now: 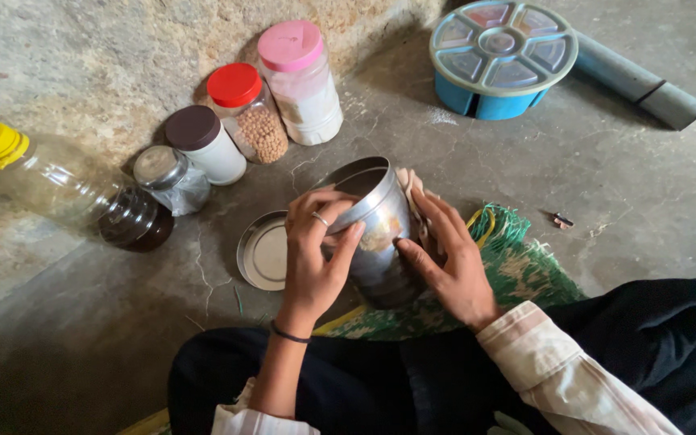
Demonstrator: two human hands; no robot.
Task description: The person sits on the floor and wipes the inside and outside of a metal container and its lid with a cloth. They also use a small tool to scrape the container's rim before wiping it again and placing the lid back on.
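Steel tin (376, 221) gripped by both hands | lid (263, 252) beside | jars (239, 121) behind

4 jars (239, 121), blue tray (503, 55), pipe (638, 80)

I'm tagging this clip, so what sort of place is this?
Probably a simple home kitchen or storage corner, used at floor level. Lidded food jars stand on a cracked cement floor beside a compartmented spice box, and both hands hold a steel container.

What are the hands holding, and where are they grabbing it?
Both hold a steel container: the left hand grips its rim, the right hand presses its side with a cloth.
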